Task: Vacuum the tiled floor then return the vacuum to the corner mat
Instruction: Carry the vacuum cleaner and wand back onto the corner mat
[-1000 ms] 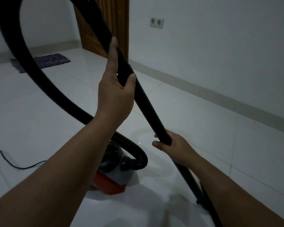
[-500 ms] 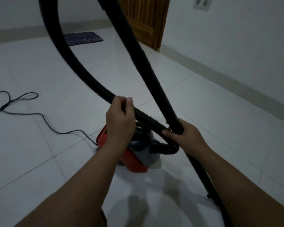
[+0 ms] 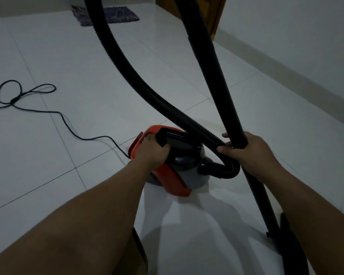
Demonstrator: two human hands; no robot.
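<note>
A small red and grey canister vacuum (image 3: 185,171) sits on the white tiled floor (image 3: 87,56) in the middle of the view. My left hand (image 3: 152,150) is closed around the black carry handle (image 3: 175,136) on top of it. My right hand (image 3: 244,150) grips the rigid black wand (image 3: 213,66), which rises out of the top of the view and runs down to the lower right. A ribbed black hose (image 3: 127,66) loops from the canister's front port up past the top edge. A dark mat (image 3: 117,14) lies at the far wall.
A black power cord (image 3: 54,112) trails left from the canister and forms loops on the tiles. A white wall with a grey skirting (image 3: 286,72) runs along the right. A wooden door (image 3: 216,14) stands at the top right.
My left hand let go of the ribbed hose and dropped onto the canister's carry handle. My right hand stayed on the wand. The view tilted further down toward the vacuum.
</note>
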